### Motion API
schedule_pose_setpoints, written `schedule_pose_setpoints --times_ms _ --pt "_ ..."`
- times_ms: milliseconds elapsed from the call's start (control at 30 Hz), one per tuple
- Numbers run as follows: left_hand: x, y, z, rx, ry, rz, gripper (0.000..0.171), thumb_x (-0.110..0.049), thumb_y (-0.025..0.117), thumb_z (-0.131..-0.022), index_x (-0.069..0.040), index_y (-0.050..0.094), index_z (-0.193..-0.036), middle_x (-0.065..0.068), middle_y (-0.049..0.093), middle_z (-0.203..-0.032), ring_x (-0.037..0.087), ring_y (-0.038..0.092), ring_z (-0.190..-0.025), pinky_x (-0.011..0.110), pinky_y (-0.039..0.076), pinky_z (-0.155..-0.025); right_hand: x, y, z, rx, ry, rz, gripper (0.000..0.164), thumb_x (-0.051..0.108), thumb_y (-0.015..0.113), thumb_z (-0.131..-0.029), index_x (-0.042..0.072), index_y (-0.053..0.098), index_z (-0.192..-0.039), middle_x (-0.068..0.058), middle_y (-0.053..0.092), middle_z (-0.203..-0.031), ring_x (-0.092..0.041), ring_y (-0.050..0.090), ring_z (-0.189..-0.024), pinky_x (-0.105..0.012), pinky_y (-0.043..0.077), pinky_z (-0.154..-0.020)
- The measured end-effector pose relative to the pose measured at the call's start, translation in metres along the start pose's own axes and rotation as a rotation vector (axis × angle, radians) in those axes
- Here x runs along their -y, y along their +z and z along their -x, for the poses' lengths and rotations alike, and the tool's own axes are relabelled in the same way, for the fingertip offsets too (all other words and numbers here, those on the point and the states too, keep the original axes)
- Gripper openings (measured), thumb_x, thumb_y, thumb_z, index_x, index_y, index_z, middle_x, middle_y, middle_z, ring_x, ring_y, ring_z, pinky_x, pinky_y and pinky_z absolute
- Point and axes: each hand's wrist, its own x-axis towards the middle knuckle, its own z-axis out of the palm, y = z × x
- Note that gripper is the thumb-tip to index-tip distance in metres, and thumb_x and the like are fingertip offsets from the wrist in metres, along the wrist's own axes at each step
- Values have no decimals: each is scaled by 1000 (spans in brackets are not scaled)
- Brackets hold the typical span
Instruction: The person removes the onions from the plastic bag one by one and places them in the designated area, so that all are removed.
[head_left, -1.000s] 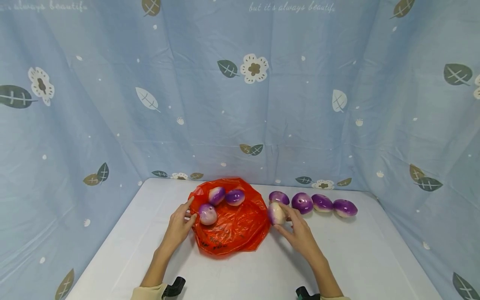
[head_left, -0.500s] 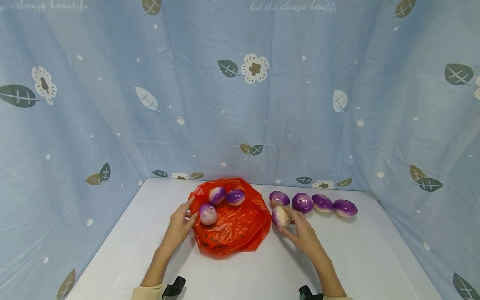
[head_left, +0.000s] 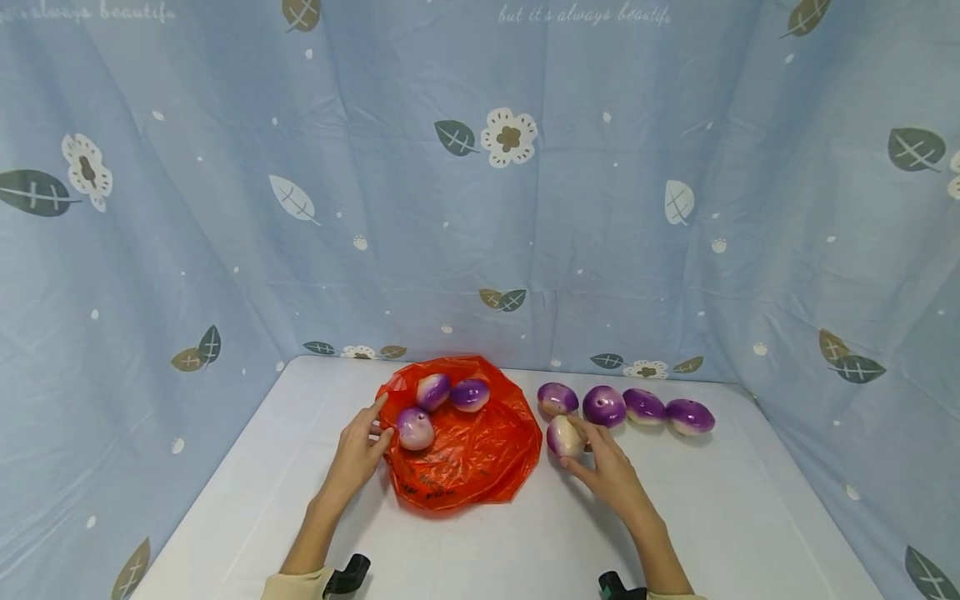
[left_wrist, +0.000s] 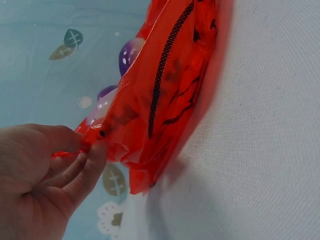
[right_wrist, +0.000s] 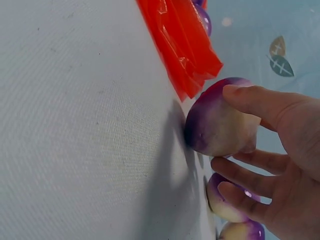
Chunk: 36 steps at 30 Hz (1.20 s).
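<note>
My left hand (head_left: 354,454) pinches the left rim of a red plastic bag (head_left: 480,458), as the left wrist view shows with the bag's edge (left_wrist: 92,137) between thumb and fingers. In the bag's opening sit three purple-and-white turnips: one at the left (head_left: 416,429), one behind it (head_left: 433,391) and one further right (head_left: 470,395). Just right of the bag, my right hand (head_left: 611,471) grips another turnip (head_left: 564,438) between thumb and fingers. Its pale side faces up in the head view. In the right wrist view this turnip (right_wrist: 215,120) is close over the table, beside the bag's edge.
Behind my right hand several turnips stand in a row, from the leftmost turnip (head_left: 557,398) to the rightmost turnip (head_left: 690,417). They rest on a white table (head_left: 480,558). A blue patterned curtain (head_left: 405,225) encloses the back and sides.
My right hand has moved a little to the right and nearer with its turnip, away from the bag's right edge. My left hand and the bag stay in place.
</note>
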Motion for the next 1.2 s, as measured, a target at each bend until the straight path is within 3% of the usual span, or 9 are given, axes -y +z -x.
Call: schedule_pose_setpoints --times_ms 500,767,1200 --pt "0 0 1 -4 4 -2 60 3 67 -87 -1 47 -144 17 64 -107 24 69 -83 31 62 -69 -2 -3 0 1 25 37 69 27 79 -82 22 46 -143 -15 53 -134 -29 64 -106 -54 56 -87" --pt "0 1 1 -1 3 -3 61 3 67 -87 -2 46 -145 18 63 -109 24 69 -84 31 62 -69 -2 -1 -1 -3 33 60 53 33 65 -94 23 49 -144 -13 56 -131 -30 64 -107 -53 57 -85" --pt "1 0 1 -14 32 -3 62 4 68 -87 -1 46 -144 17 64 -106 24 69 -82 31 62 -69 13 0 -12 10 35 133 58 40 71 -87 18 54 -138 -13 60 -127 -30 65 -107 -56 55 -89"
